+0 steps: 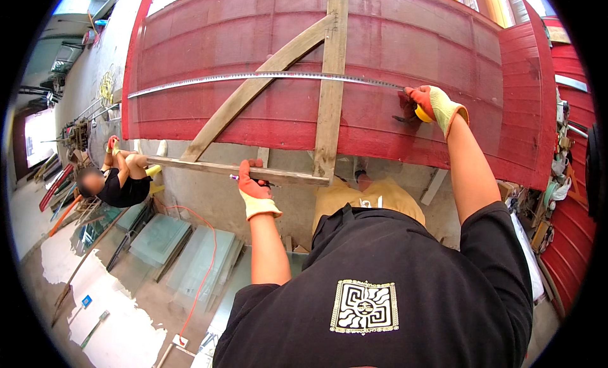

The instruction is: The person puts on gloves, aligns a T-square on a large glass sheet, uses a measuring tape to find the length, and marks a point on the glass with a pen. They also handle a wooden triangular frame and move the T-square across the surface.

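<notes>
A wooden T-square with a diagonal brace (331, 83) lies on a glass sheet over a red table (405, 140). Its crossbar (291, 176) runs along the near edge. My left hand (254, 189), in an orange-and-cream work glove, is closed at this crossbar with a slim pen-like tool (234, 177) sticking out of it. Over at the right, my gloved right hand (437, 105) is closed on a yellow tape measure (423, 114). The pulled-out blade (253, 75) stretches left across the square to the table's far left side. A dark shadow falls beneath the right hand.
Another person (120, 181) in dark clothes and gloves crouches at the left, beyond the crossbar's end. Glass sheets (161, 238) lean or lie on the floor at lower left. An orange cable (214, 247) runs past them to a socket strip. Clutter lines the right side.
</notes>
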Demonstrator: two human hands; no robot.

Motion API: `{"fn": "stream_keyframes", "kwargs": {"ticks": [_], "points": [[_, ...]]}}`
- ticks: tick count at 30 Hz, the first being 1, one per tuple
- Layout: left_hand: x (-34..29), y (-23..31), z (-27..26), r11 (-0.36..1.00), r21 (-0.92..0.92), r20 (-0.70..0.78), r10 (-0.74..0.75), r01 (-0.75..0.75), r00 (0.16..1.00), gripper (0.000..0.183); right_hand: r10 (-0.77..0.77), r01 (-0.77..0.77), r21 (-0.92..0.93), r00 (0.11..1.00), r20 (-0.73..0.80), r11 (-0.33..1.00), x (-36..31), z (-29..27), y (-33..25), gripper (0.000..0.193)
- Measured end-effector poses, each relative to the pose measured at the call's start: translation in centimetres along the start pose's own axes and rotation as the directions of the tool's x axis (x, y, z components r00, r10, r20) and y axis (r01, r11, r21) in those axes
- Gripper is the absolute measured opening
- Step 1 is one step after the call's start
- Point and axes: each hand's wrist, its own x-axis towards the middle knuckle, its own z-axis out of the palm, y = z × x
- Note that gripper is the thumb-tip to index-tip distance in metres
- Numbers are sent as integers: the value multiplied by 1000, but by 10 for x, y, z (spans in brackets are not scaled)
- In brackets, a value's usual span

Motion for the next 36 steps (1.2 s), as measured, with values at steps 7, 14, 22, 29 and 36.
{"fn": "stream_keyframes", "kwargs": {"ticks": [7, 14, 22, 29, 36], "points": [[-1, 0, 5, 999, -39, -33, 12, -13, 999, 41, -12, 12, -29, 1000, -8, 1000, 7, -1, 8, 51], [-3, -1, 7, 999, -27, -55, 30, -31, 998, 53, -17, 17, 22, 1000, 19, 1000, 12, 0, 11, 51], [-4, 0, 6, 1000, -3, -75, 24, -24, 997, 49, -53, 52, 22, 998, 43, 998, 28, 2, 22, 55], [-3, 1, 13, 1000, 6, -55, 28, -27, 998, 51, -12, 11, -125, 1000, -9, 992, 28, 0, 26, 57], [-1, -8, 0, 995, 99, -7, -34, 34, 999, 31, -341, 316, -437, 940, 24, 842, 40, -4, 45, 52]]}}
